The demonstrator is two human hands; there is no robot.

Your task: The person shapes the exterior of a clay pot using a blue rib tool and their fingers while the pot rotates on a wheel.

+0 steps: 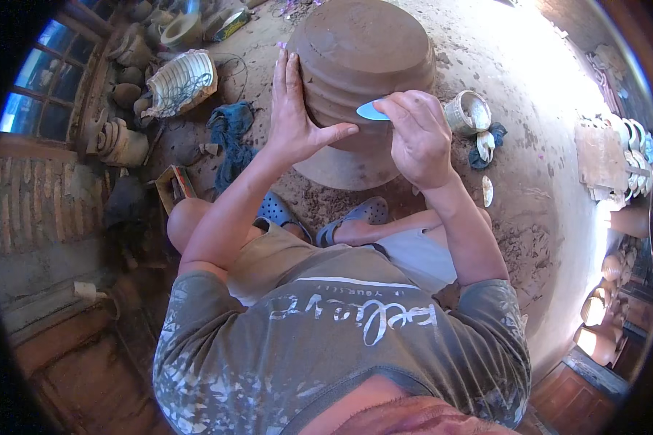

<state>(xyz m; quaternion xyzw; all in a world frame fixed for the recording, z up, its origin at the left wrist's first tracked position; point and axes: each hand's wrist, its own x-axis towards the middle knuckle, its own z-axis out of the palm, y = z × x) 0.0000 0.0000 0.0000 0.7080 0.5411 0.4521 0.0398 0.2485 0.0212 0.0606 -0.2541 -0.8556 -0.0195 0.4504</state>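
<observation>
A large brown clay pot (363, 43) with ridged sides and a flat, closed top stands in front of me on a round pale base (341, 168). My left hand (295, 119) lies against the pot's left side, fingers stretched up along the wall and thumb pointing right across its near face. In my right hand (421, 134) a light-blue, pointed scraper (372, 110) is pinched between thumb and fingers. Its flat blade meets the near side of the pot, right of my left thumb. Whether its edge presses into the clay I cannot make out.
Right of the pot stands a pale bucket (469, 114), with a dark cloth (488, 145) beside it. A blue cloth (231, 141) and a ribbed white basket-like piece (181, 83) lie left. Clay crumbs litter the floor by my blue clogs (363, 212). Pots (609, 268) line the far right.
</observation>
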